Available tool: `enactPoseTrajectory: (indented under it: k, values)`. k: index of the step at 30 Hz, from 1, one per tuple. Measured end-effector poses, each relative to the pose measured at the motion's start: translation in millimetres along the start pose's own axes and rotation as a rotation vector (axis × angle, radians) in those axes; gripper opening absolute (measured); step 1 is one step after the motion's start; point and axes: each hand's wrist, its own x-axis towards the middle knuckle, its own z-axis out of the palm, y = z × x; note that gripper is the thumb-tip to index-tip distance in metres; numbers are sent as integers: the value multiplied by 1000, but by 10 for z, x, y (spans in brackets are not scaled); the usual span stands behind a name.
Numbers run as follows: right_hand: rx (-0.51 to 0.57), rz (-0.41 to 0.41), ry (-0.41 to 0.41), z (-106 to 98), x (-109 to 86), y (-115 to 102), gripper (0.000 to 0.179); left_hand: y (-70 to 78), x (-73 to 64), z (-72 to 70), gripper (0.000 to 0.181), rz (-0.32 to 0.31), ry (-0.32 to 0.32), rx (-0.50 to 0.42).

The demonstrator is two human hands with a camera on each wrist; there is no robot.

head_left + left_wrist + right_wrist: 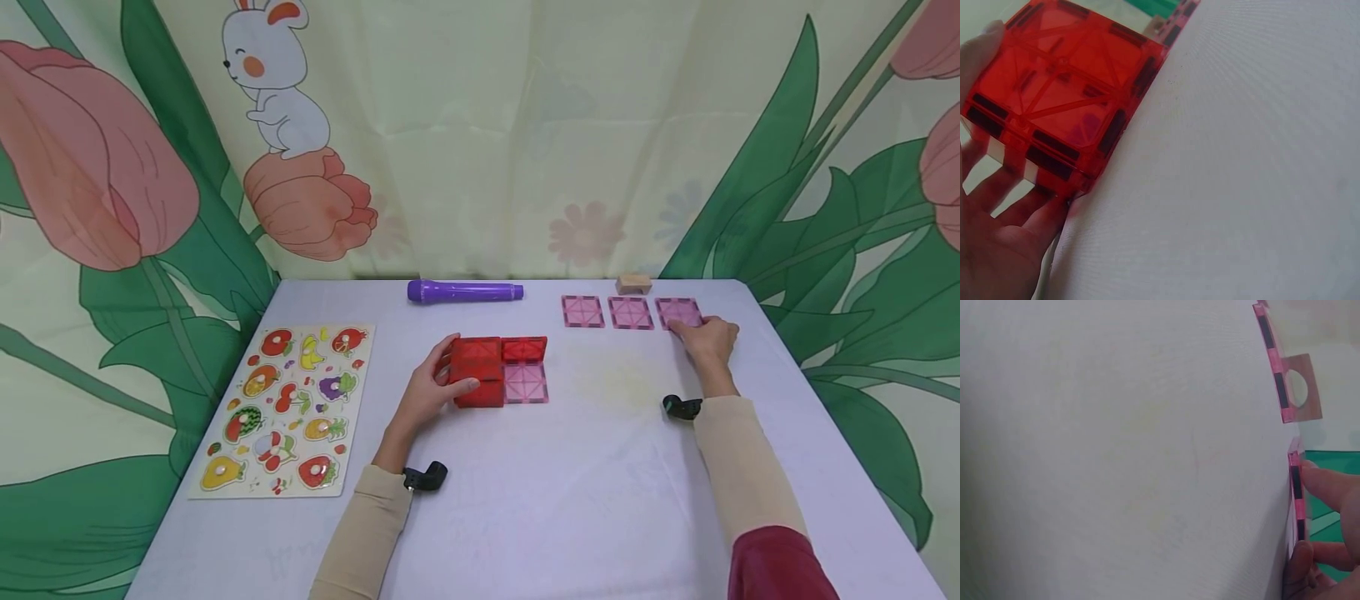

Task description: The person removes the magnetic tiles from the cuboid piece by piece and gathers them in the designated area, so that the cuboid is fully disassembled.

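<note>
The red box point(478, 372) stands on the desk point(555, 500), looking mostly built, the left hand point(431, 387) curved round it in a hold. Against its right side, a joined tile point(527, 383) lies flat, with an upright tile point(524, 349) at its back edge; that part seems only begun. Still apart are two pink tiles point(582, 312) and the end tile point(677, 310), which the right hand point(708, 340) pinches lightly.

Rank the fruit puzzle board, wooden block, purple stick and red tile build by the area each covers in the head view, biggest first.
1. Fruit puzzle board
2. Red tile build
3. Purple stick, longer but slimmer
4. Wooden block
</note>
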Motion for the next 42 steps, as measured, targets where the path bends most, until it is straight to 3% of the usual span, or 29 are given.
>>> enactPoseTrajectory:
  k: [11, 20, 33, 42]
  values:
    - [-39, 3, -16, -8, -7, 19, 79, -9, 12, 11, 88, 3, -4, 5]
    - [31, 17, -10, -30, -44, 34, 84, -3, 8, 12, 88, 3, -11, 4]
    - [114, -46, 43, -31, -195, -89, 77, -15, 6, 7, 87, 10, -3, 4]
    - [118, -156, 49, -25, -419, -245, 73, 9, 4, -3, 86, -26, -20, 2]
